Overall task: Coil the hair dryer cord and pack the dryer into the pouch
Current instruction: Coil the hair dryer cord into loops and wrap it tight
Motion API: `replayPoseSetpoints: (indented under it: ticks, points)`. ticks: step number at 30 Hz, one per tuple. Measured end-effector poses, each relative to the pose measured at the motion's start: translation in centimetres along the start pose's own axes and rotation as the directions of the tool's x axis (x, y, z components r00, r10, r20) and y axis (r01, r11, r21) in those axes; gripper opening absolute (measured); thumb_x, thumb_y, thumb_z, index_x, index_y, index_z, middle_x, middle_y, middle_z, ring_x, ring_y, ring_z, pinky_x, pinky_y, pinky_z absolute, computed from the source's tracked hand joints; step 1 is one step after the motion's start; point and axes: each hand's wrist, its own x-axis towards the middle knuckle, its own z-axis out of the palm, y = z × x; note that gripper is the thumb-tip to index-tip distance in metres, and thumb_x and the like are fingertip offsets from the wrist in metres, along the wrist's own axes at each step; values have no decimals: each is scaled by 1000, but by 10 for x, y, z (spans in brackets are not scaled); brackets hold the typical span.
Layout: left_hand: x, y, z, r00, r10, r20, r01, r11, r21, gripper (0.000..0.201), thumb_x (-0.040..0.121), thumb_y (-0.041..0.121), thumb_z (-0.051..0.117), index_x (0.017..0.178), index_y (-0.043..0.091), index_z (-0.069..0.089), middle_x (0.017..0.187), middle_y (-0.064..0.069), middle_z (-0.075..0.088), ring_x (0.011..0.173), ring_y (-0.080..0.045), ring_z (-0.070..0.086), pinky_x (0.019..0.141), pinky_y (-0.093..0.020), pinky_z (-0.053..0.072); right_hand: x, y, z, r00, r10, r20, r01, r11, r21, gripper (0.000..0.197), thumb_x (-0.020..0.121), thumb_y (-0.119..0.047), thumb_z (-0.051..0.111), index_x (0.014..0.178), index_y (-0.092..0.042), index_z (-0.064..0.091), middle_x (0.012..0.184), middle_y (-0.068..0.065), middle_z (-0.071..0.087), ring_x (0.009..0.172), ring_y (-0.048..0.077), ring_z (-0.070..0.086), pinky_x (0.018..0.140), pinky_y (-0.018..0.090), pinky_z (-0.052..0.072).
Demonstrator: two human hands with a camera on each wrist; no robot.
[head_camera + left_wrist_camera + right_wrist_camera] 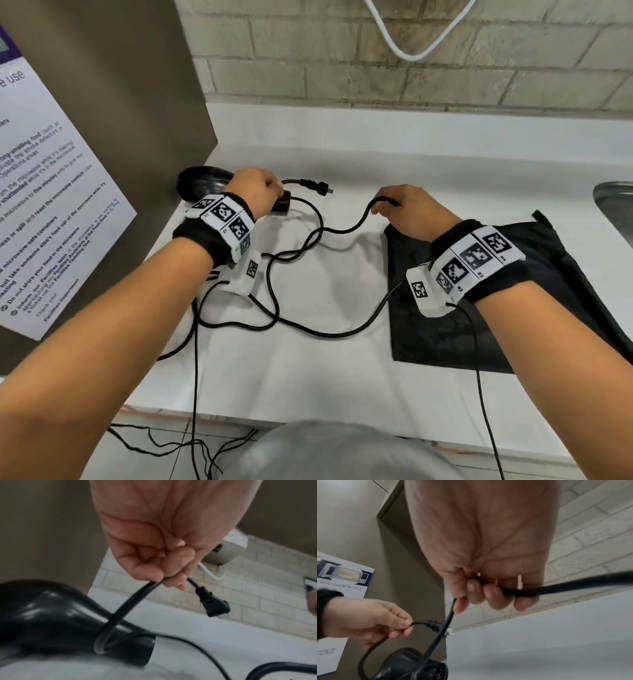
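The dryer point(200, 183) lies on its side at the back left of the counter point(308, 370), tight against a brown panel point(137, 85), directly under the left hand point(255, 192). That hand pinches the cord point(301, 325) between thumb and fingers just behind the plug point(313, 185), which sticks out to its right above the counter. The right hand point(407, 214), well apart to the right, has its fingers curled round a further stretch of cord; between the two hands the cord sags in a slack arc, and the rest sprawls in loose loops across the middle of the counter. In the left wrist view one loop passes round the dryer's narrow end.

The black pouch point(513, 325) lies flat under the right wrist, its near corner close to the counter's front edge. A steel sink point(613, 209) starts just right of it. A brick wall point(376, 68) closes the back. Bare counter shows in front of the loops.

A poster point(51, 205) on the panel reads "microwave use" and mentions "five minutes" and "microwave-safe containers". Both wrists wear bands point(226, 219) with square black-and-white markers.
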Motion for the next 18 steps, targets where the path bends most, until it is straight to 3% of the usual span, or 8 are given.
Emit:
replayPoseSetpoints:
  ticks: [2, 4, 6, 9, 11, 14, 16, 18]
  points:
    - [5, 0, 13, 994, -22, 103, 28, 998, -59, 24, 92, 9, 46, 104, 2, 66, 91, -7, 62, 79, -18, 61, 70, -23, 48, 0, -2, 2, 999, -26, 32, 26, 1000, 4, 22, 95, -23, 45, 89, -11, 63, 85, 7, 60, 77, 22, 51, 68, 26, 39]
    - [5, 1, 25, 975, 2, 222, 22, 994, -103, 29, 92, 5, 47, 118, 5, 60, 101, -8, 63, 63, -10, 65, 60, -18, 51, 0, -7, 4, 998, -60, 1, 60, 997, 54, 23, 95, -22, 45, 86, -12, 63, 69, 3, 53, 63, 18, 45, 59, 18, 35]
    - [2, 5, 32, 982, 68, 176, -61, 997, -46, 35, 88, 5, 53, 122, 12, 58, 117, -8, 58, 80, -15, 66, 77, -16, 46, 2, -11, 4, 996, -61, -70, 68, 992, 105, 21, 95, -19, 46, 86, -11, 63, 57, -2, 43, 52, 13, 37, 46, 12, 30]
    - [-17, 17, 37, 973, 229, 26, -230, 973, 10, 19, 80, 0, 54, 90, 11, 65, 96, -2, 56, 81, -18, 55, 80, -18, 42, 5, -12, 5, 990, -47, -132, 65, 988, 140, 20, 94, -17, 47, 87, -10, 63, 54, -5, 41, 48, 11, 34, 43, 11, 29]
    - [-30, 25, 40, 950, 221, 221, -241, 968, 71, 13, 78, 5, 57, 78, 12, 68, 77, 4, 62, 75, -15, 59, 74, -21, 45, 8, -13, 7, 988, -29, -153, 51, 989, 139, 20, 94, -18, 47, 88, -10, 64, 54, -3, 41, 48, 11, 34, 41, 10, 28]
    - [-37, 32, 56, 866, 121, 485, -249, 946, 207, 25, 85, 19, 59, 109, 15, 69, 109, -1, 68, 98, -14, 61, 83, -20, 43, 13, -13, 9, 982, 5, -191, 24, 988, 150, 20, 93, -18, 47, 89, -9, 65, 56, 1, 42, 48, 13, 34, 41, 11, 27]
    - [-32, 33, 68, 900, 85, 428, -216, 939, 269, 36, 89, 17, 54, 125, 11, 56, 130, -7, 56, 109, -20, 55, 86, -24, 41, 14, -15, 11, 981, 7, -193, 23, 988, 154, 21, 93, -18, 47, 90, -8, 65, 61, 4, 46, 50, 13, 37, 47, 17, 32]
    - [-27, 32, 77, 912, 28, 410, -200, 902, 383, 38, 89, 18, 53, 126, 6, 49, 128, -11, 54, 105, -24, 56, 79, -26, 43, 15, -14, 12, 982, 12, -190, 17, 988, 153, 22, 93, -18, 46, 90, -8, 65, 61, 2, 46, 50, 13, 37, 50, 21, 32]
